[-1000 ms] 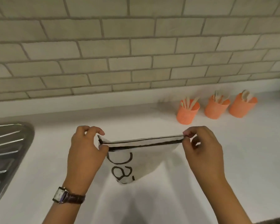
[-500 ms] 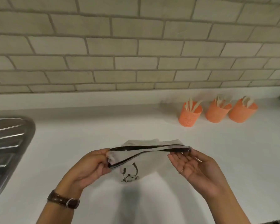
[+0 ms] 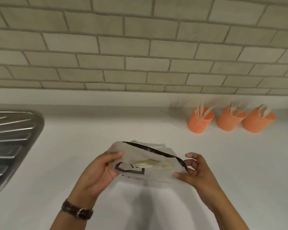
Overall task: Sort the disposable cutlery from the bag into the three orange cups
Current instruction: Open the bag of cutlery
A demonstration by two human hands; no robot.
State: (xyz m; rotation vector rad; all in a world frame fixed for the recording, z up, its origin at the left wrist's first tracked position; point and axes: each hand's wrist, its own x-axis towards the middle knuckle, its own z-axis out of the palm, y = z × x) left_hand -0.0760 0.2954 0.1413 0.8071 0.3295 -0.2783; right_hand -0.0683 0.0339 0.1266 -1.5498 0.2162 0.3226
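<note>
The bag was translucent white with a black rim strip and black print; the cutlery inside showed cream. The 3 cups were orange, dotted with fine perforations. The counter was white, the wall tiles beige in brick pattern, the drainer ribbed steel grey.
</note>
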